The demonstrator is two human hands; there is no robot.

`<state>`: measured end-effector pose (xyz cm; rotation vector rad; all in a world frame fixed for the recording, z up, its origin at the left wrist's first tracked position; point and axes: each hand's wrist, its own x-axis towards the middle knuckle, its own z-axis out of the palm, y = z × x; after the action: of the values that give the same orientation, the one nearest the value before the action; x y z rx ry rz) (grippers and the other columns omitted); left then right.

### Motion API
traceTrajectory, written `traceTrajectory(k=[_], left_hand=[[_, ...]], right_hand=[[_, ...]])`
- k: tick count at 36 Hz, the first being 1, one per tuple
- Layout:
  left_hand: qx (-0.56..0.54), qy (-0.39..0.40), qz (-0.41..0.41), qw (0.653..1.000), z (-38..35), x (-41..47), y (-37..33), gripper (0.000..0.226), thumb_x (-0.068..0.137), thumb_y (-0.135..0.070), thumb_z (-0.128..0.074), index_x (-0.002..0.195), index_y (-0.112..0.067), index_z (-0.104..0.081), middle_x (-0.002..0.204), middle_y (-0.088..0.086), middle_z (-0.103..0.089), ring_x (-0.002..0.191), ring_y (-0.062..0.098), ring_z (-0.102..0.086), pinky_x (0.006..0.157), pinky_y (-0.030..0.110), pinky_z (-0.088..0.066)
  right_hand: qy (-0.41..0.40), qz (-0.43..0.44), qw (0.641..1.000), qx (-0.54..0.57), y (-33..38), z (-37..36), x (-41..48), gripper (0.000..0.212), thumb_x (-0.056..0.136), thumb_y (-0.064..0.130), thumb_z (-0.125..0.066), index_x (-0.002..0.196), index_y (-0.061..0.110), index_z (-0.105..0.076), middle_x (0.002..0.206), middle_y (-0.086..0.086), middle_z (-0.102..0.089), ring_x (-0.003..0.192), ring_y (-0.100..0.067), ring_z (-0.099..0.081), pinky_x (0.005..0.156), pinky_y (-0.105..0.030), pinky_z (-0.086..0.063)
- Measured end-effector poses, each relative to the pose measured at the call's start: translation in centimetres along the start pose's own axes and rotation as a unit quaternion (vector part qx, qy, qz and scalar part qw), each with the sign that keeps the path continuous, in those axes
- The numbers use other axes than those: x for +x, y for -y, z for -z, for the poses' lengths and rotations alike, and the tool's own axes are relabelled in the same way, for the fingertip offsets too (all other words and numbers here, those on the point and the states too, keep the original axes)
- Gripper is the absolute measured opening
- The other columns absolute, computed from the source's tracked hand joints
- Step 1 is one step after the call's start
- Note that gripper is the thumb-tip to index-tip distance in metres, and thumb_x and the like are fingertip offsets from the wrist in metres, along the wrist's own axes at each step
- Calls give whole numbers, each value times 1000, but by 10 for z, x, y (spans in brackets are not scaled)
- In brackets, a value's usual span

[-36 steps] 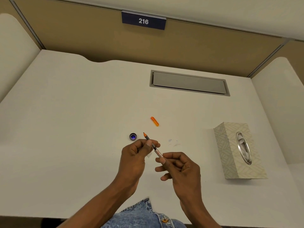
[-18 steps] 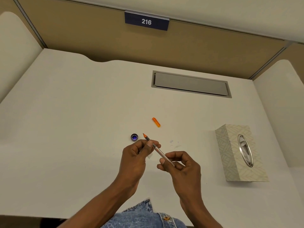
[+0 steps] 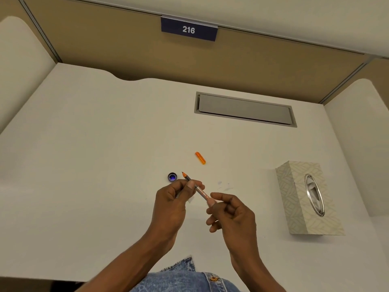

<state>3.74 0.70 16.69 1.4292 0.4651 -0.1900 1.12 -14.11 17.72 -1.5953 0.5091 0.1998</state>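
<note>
Pen [image 3: 200, 191] over desk [image 3: 105, 144], pinched at both ends — left hand [image 3: 174, 203] by the tip, right hand [image 3: 231, 213] at the tail — axis near-right to far-left, cap [image 3: 200, 158] just beyond, nearer the left.

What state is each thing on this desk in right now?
pen, uncapped, held at both ends, tip pointing away
left-hand grip, pinching the pen near its tip
right-hand grip, pinching the pen's back end
orange cap, off, lying on the desk
small dark pot, open, blue inside
desk hatch, closed
tissue box, lying flat, opening upward
</note>
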Motion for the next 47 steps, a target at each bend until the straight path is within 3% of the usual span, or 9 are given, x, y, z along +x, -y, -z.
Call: traceTrajectory(k=[5, 7, 12, 16, 22, 28, 32, 37, 47], left_hand=[[-7, 5, -10, 1000, 0, 0, -1, 26, 105, -27, -60, 98, -23, -84, 103, -11, -83, 114, 11, -73, 102, 26, -47], [-8, 5, -11, 1000, 1, 0, -1, 26, 104, -28, -60, 98, -24, -84, 104, -11, -83, 115, 12, -72, 104, 28, -47], [-11, 5, -17, 1000, 2, -1, -1, 26, 104, -28, -60, 97, -24, -84, 105, -10, -83, 116, 14, -72, 109, 32, -47], [-8, 3, -15, 1000, 2, -1, -1, 26, 104, -29, -60, 96, -24, -85, 104, -11, -83, 116, 14, -72, 106, 30, -47], [-4, 9, -20, 1000, 2, -2, -2, 25, 105, -26, -61, 96, -24, -84, 103, -10, -83, 110, 7, -73, 98, 21, -47], [-2, 10, -20, 1000, 2, -2, -2, 24, 104, -27, -62, 96, -24, -84, 103, -11, -83, 112, 7, -73, 96, 18, -46], [4, 6, -20, 1000, 2, -1, 0, 24, 103, -30, -62, 99, -23, -84, 104, -11, -83, 114, 10, -73, 100, 22, -46], [13, 5, -23, 1000, 2, 1, 2, 24, 103, -30, -62, 96, -26, -84, 104, -11, -83, 114, 12, -73, 105, 29, -48], [7, 6, -24, 1000, 3, 2, 4, 24, 102, -33, -63, 94, -30, -85, 106, -9, -83, 119, 15, -71, 108, 33, -47]], right_hand=[[8, 5, 1000, -8, 0, 2, -2, 10, 91, 10, -81, 100, 12, -76, 80, -11, -80, 65, -31, -77, 61, -32, -64], [12, -2, 1000, -1, 0, 2, -3, 4, 96, 14, -76, 97, 12, -79, 78, -11, -80, 63, -29, -75, 59, -31, -64], [11, -10, 1000, 12, -1, 0, -4, 17, 101, 26, -68, 97, 17, -82, 78, -12, -79, 64, -25, -72, 60, -32, -63], [18, -5, 1000, 17, -1, 0, -5, 14, 95, 18, -77, 108, 18, -76, 80, -12, -80, 66, -28, -74, 61, -31, -63], [20, -1, 1000, -2, -4, 2, -6, 4, 96, 13, -75, 100, 11, -77, 77, -12, -80, 66, -32, -75, 60, -30, -63], [19, -7, 1000, -4, -6, 1, -7, 18, 102, 21, -67, 94, 14, -82, 77, -11, -80, 63, -25, -73, 60, -28, -62], [14, -13, 1000, 11, -5, 1, -7, 19, 101, 25, -68, 94, 15, -83, 77, -12, -79, 63, -24, -72, 60, -28, -62], [23, -2, 1000, -2, -5, 2, -5, 15, 93, 13, -80, 107, 15, -75, 78, -12, -80, 66, -30, -76, 61, -32, -64], [35, -6, 999, -6, -8, 4, -4, 11, 99, 18, -72, 97, 12, -80, 77, -13, -80, 66, -31, -75, 61, -32, -63]])
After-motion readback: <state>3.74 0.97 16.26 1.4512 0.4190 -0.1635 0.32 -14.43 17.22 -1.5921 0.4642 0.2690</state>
